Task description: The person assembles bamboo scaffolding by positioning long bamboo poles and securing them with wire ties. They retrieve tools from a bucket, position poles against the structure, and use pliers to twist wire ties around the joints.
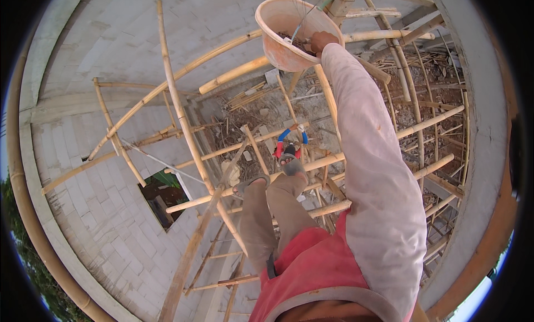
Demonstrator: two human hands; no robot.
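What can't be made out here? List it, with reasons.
All in the head view:
- Left hand: not in view.
- Right hand: its exact grip, since the fingertips are lost in shadow inside the bucket.
- Bucket's contents: too small and dark to identify.
- Co-worker's hands below: too small to tell what they hold.

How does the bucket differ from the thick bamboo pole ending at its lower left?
The bucket is wide and round; the pole is long and narrow. The bucket is pale orange; the pole is yellowish. The right hand is at the bucket's rim; no hand shows on the pole. Both are above ground.
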